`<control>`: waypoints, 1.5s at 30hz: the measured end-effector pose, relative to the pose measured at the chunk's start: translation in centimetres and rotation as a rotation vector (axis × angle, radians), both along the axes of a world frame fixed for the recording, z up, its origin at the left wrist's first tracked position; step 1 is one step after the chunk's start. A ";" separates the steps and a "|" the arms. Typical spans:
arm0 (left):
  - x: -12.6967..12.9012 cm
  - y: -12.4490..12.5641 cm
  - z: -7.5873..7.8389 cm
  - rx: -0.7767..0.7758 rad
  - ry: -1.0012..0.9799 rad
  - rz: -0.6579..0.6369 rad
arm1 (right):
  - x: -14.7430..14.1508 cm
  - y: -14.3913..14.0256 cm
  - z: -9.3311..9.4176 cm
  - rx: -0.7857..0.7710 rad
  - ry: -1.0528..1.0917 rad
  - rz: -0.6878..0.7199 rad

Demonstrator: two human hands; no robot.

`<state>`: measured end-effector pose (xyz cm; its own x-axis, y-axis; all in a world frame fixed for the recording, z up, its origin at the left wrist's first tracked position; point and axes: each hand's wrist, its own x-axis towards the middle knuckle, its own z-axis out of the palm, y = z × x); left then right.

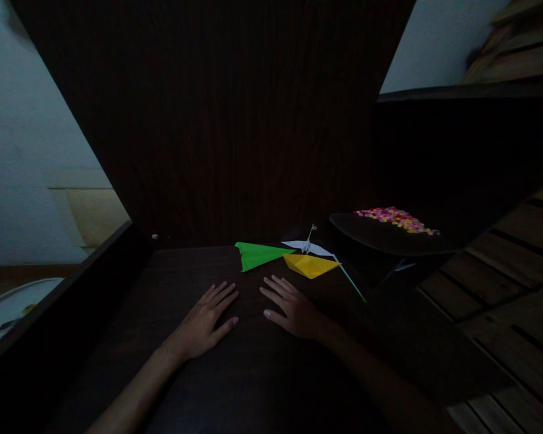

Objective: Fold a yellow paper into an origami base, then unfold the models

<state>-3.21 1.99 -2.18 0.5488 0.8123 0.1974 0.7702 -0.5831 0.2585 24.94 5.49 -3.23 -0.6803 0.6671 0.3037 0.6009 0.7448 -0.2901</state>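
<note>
My forearms run off frame at bottom edge. Round white object (9, 307) cut by left edge, can't ID it. Tray (380, 238) beads too small to tell apart.

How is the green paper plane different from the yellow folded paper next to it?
The green paper plane is long and narrow, with its sharp tip pointing right; the yellow folded paper is shorter and wider, like a squat diamond. The green one lies ahead of the left hand, while the yellow one lies just past the right hand. Neither hand touches them. Both are folded paper lying flat on the dark table.
</note>
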 end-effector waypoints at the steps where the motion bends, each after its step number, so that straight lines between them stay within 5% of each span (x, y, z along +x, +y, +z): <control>1: 0.0 0.0 0.0 -0.003 -0.001 -0.002 | 0.0 0.0 0.0 -0.002 0.002 -0.001; 35: -0.3 0.4 0.2 -0.003 0.026 -0.008 | -0.2 -0.1 0.7 -0.089 -0.014 -0.025; 39: -0.6 1.8 1.4 0.025 -0.002 -0.009 | -0.2 -0.1 0.9 -0.103 -0.023 -0.024; 45: 2.1 5.9 5.6 0.172 -0.141 0.013 | -0.1 -0.2 1.1 -0.114 -0.003 -0.016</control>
